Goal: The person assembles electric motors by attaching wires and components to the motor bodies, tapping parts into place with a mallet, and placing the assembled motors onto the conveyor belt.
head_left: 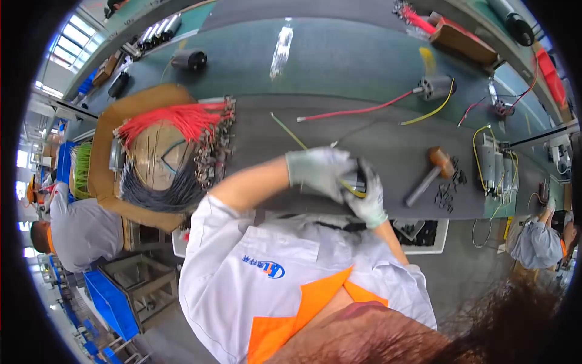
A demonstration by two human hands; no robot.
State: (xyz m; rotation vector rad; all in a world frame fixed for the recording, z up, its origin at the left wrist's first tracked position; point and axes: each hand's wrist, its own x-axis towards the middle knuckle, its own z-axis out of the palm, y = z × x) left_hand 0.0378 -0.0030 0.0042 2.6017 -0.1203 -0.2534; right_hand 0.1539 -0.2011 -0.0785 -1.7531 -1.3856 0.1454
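Note:
My two gloved hands meet over the dark mat near the bench's front edge. My right hand [370, 197] is closed around a small motor [359, 176], of which only a dark, shiny part shows between the gloves. My left hand [321, 170], blurred, reaches across from the left with its fingers closed against the motor. A yellow-green wire [288, 130] sticks out past my left hand toward the back left, and a yellow loop shows between the hands. A hammer [438, 167] with a brown head lies right of my right hand, beside small black parts [445, 195].
A cardboard box [103, 151] of red wires [176, 118] and black wires [163, 193] stands left. Behind the hands lies a motor with red and yellow leads [436, 88]. Several silver motors [494, 164] stand right. A white bin [441, 236] sits below the edge. Co-workers sit on both sides.

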